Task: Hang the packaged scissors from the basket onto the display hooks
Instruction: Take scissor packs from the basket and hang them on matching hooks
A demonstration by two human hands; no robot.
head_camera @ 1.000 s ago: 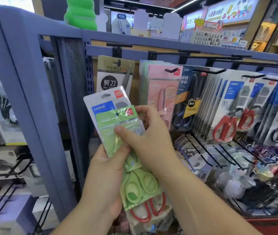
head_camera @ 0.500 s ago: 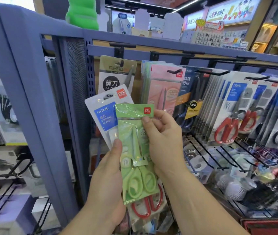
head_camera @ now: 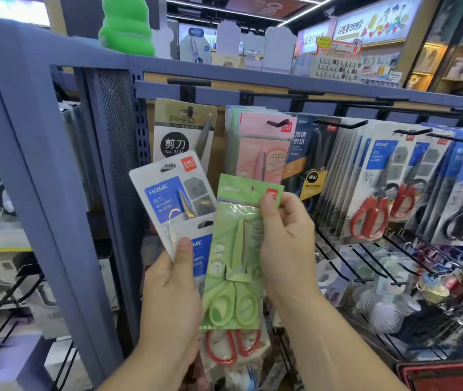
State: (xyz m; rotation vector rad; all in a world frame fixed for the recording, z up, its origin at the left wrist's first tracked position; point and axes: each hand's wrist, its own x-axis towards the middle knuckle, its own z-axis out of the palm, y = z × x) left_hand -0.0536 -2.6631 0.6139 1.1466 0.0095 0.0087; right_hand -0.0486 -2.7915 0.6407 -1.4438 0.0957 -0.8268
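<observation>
Green scissors pack [head_camera: 233, 235], red deli logo on its header, is pinched in the right hand [head_camera: 286, 244] before the hooks [head_camera: 340, 125]; the left hand [head_camera: 168, 294] grips white "HOME SCISSORS" packs [head_camera: 165, 193]. An AIHAO "No. 2304" pack [head_camera: 182, 128] hangs on the blue-grey rack [head_camera: 27, 165].

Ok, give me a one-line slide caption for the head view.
Right hand pinches a green scissors pack while left hand holds white HOME packs before the display hooks.
</observation>
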